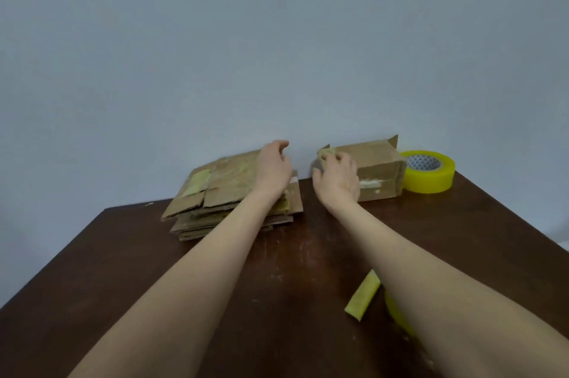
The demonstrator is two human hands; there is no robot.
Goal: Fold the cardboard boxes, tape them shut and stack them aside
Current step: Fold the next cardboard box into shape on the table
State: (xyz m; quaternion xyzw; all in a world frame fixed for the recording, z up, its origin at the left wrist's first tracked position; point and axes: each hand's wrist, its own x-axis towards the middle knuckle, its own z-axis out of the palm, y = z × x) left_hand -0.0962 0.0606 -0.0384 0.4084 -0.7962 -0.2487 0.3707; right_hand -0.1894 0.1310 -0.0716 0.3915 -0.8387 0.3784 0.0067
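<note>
A dark wooden surface [277,270] is set against a pale wall. At its far edge a folded box [378,168] is held at its left end by the right grip [335,177], whose fingers are curled over the top corner. To the left, a stack of flat boxes [221,193] is overlapped by the left grip [274,168]. Its fingers are curled at the far edge, and whether anything is pinched cannot be told. A yellow tape roll [431,174] stands just beside the box's right end. A tape strip [363,294] lies nearer, by the right forearm.
</note>
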